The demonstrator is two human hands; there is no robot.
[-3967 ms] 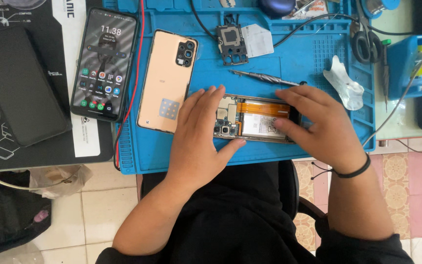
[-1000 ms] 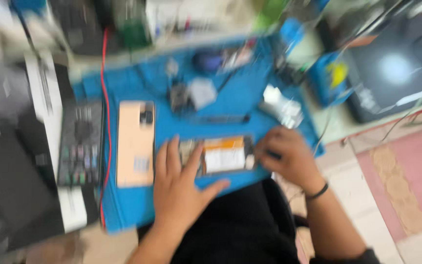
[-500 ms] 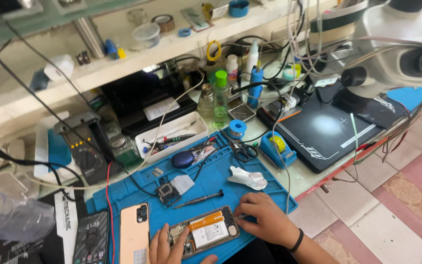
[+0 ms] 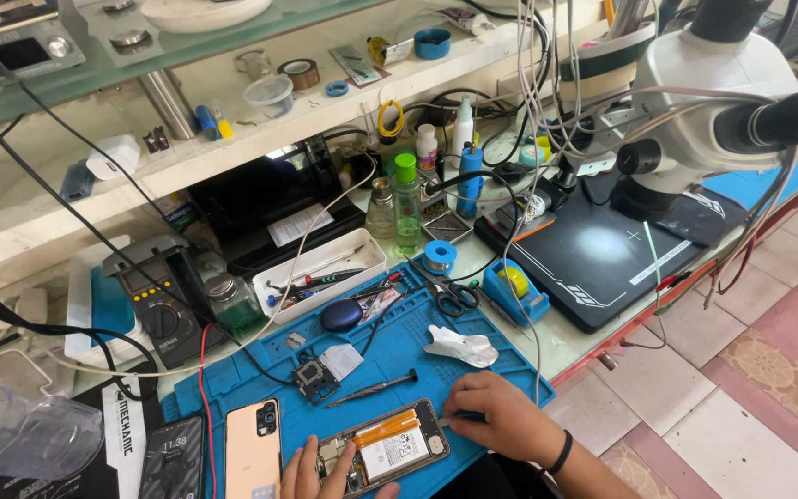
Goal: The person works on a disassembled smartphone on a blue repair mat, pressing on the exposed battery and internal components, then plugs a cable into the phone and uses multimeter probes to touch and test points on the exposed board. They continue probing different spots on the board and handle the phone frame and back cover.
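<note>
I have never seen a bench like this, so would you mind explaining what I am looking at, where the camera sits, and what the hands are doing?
There is one picture, from a camera worn on a person's head, looking down and forward over a repair bench. There is no machine at work, only two bare hands.

On a blue work mat lies an opened phone with its insides showing. The left hand steadies its near end. The right hand, with a black wristband, holds a thin tool to the phone's right end; its tip is too small to make out.

Beside it lie the phone's peach back cover, a working phone, a screwdriver, scissors and a crumpled wipe. To the right stands a white microscope over a dark pad. Bottles, wires and a tray of tools fill the back.
</note>
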